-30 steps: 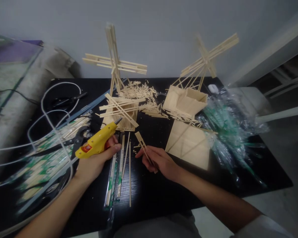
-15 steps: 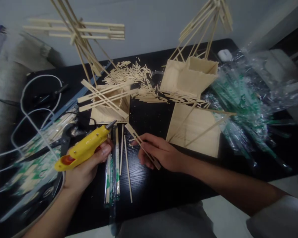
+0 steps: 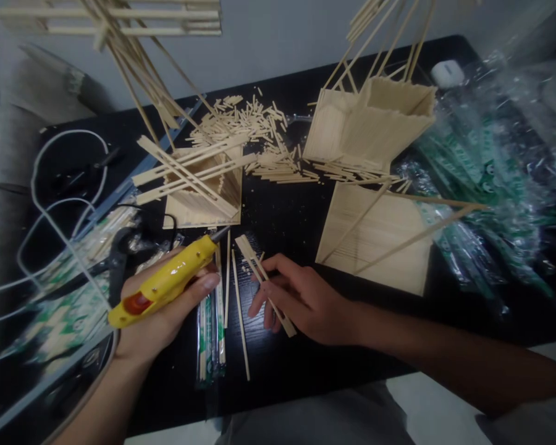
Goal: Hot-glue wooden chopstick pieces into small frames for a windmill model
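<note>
My left hand [image 3: 160, 321] is wrapped round a yellow glue gun [image 3: 164, 281] whose nozzle points up and right toward a small wooden stick box [image 3: 204, 201]. My right hand [image 3: 306, 300] pinches a short piece made of glued wooden sticks [image 3: 265, 281], holding it low over the black table [image 3: 278, 364]. Loose sticks and wrapped chopsticks [image 3: 210, 337] lie between the two hands.
A flat stick panel [image 3: 380, 238] lies right of my right hand. A taller stick box [image 3: 370, 127] stands behind it. Cut stick bits [image 3: 259, 139] litter the back. Plastic wrappers [image 3: 482, 179] pile at the right. A white cable [image 3: 69, 210] and black pliers [image 3: 115, 262] lie left.
The view has tilted down and closer to the table. My right hand has lowered the stick piece toward the table. The glue gun stays in my left hand.
</note>
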`<state>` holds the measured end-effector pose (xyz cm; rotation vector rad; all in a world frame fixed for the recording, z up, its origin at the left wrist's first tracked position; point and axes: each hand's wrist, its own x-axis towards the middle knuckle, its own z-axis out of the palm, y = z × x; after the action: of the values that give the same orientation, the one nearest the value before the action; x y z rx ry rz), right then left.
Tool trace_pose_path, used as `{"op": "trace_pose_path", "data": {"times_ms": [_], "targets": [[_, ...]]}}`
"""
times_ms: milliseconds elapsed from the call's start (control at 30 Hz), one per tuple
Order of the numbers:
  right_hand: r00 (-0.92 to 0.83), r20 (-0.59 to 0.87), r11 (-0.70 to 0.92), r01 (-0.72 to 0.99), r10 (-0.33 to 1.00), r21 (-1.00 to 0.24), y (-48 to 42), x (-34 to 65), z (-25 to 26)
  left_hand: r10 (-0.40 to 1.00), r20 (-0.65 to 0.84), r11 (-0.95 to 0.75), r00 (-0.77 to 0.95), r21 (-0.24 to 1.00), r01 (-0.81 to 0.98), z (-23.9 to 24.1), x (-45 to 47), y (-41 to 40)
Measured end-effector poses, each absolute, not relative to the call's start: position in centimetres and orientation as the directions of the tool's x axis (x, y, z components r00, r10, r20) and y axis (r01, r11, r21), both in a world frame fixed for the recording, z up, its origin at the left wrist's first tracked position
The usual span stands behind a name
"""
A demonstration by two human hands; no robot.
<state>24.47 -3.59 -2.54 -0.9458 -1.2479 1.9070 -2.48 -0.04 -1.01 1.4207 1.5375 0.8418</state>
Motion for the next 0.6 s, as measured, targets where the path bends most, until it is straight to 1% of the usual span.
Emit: {"op": "trace_pose_path", "data": {"times_ms": [33,100,233,400,600], "targets": [[-0.520,-0.214,-0.325,-0.130,0.827,-0.937,-3.6,24.5,-2.5,0.994,-0.101,0.071,0.048,0.900,0.430,-0.7,-2.1,0.0],[-0.525,-0.215,-0.320,-0.118,0.824,-0.940,-3.6,24.6,-2.5,0.995,-0.083,0.048,0.054,0.880,0.473,-0.2,-1.4,0.2],[-0.534,-0.198,-0.304,-0.118,0.822,-0.945,-3.6,24.6,-2.5,0.996,-0.089,0.064,0.025,0.861,0.505,0.2,-0.5,0.3],[-0.549,-0.203,-0.295,-0.083,0.811,-0.952,-3.6,24.7,-2.3,0.995,-0.071,0.032,0.064,0.880,0.473,-0.2,-1.0,0.2],[-0.575,-0.153,-0.212,-0.037,0.803,-0.976,-3.7,24.9,-2.0,0.990,-0.103,0.060,0.094,0.924,0.377,-0.4,-1.3,0.1]]}}
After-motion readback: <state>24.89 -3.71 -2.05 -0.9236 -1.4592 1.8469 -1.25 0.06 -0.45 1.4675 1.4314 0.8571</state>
